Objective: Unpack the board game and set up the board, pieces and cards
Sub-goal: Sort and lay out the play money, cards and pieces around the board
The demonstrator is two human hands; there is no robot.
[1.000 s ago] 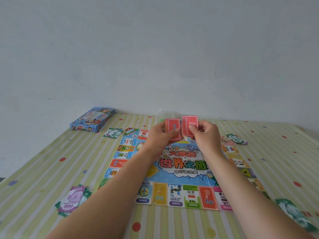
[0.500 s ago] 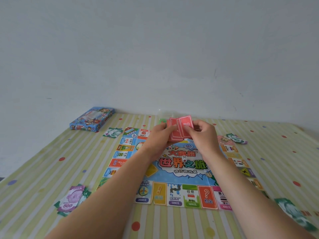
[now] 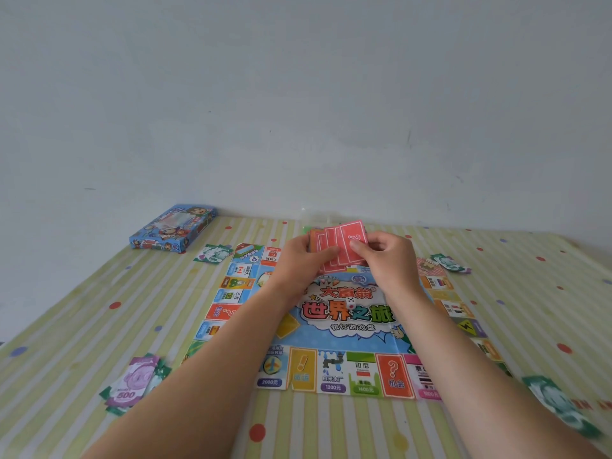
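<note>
Grip of left hand (image 3: 299, 261) and right hand (image 3: 389, 263) pinches fanned red cards (image 3: 351, 239).

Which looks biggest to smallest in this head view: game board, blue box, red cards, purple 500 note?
1. game board
2. blue box
3. red cards and purple 500 note look alike; the note lies nearer the camera, so unranked.

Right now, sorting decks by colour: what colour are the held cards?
Red, with a pale border and question mark: the cards, in the head view.
</note>
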